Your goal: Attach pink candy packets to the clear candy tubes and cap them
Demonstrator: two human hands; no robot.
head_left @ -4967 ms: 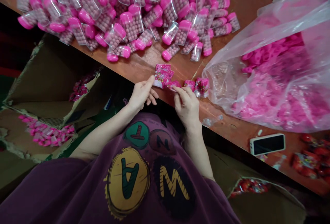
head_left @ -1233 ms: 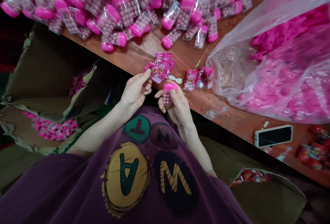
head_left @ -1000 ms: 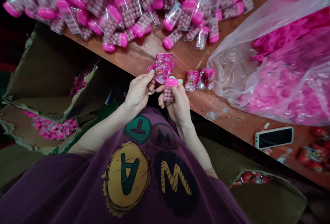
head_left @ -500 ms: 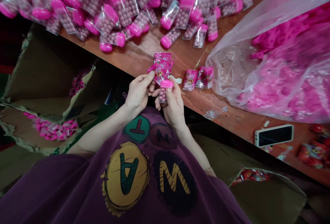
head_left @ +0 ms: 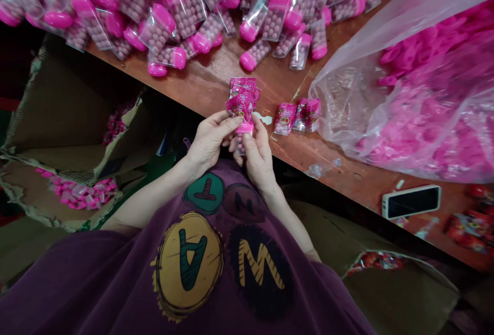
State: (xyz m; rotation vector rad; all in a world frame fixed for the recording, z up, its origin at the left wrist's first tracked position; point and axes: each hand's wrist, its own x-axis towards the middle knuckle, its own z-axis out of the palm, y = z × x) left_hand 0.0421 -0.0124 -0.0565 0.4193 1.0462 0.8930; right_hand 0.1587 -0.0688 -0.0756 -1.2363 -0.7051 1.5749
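Raised right hand (head_left: 259,159) holds bead-filled tube (head_left: 241,144) (pink cap (head_left: 244,128)) against left hand's (head_left: 210,142) sachets (head_left: 242,99).

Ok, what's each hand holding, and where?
Left hand pinches pink foil sachets at their lower end; right hand grips a pink-capped clear candy tube by its body, below the cap.

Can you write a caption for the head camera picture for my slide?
Left hand holds pink sweet packets while right hand grips a pink-capped tube.
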